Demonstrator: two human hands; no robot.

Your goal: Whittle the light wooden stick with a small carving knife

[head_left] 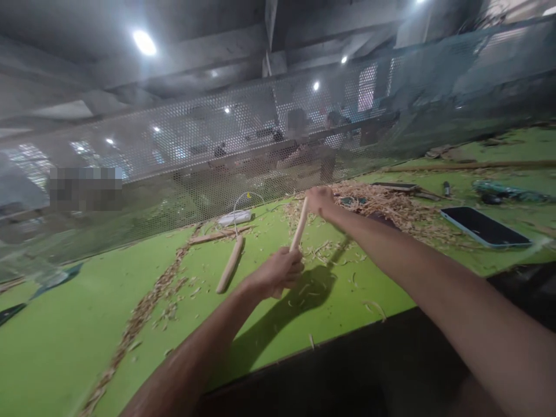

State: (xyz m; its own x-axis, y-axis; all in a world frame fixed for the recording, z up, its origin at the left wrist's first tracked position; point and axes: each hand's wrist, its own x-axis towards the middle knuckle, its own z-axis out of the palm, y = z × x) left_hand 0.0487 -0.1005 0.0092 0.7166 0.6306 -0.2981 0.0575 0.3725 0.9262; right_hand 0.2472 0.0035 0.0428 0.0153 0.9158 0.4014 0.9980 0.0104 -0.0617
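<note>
A pale, slim wooden stick [299, 227] is held at a slant above the green tabletop [260, 240]. The fingers of my left hand [280, 271] wrap round its lower end. At the upper end, my right hand [320, 201] is closed; whether it grips the stick itself or a small tool against it, I cannot make out. Left of my left hand lies a second pale wooden piece [230, 263], with a thin white cable [236, 217] passing by its top. Curled wood shavings [324, 250] are scattered under and around my hands.
Behind the table stands a perforated mesh screen [217, 150]. A white object [234, 218] lies near it. To the right are a heap of shavings [391, 202], a phone [484, 226] and a long thin stick [469, 166]. A line of shavings [147, 313] runs along the left.
</note>
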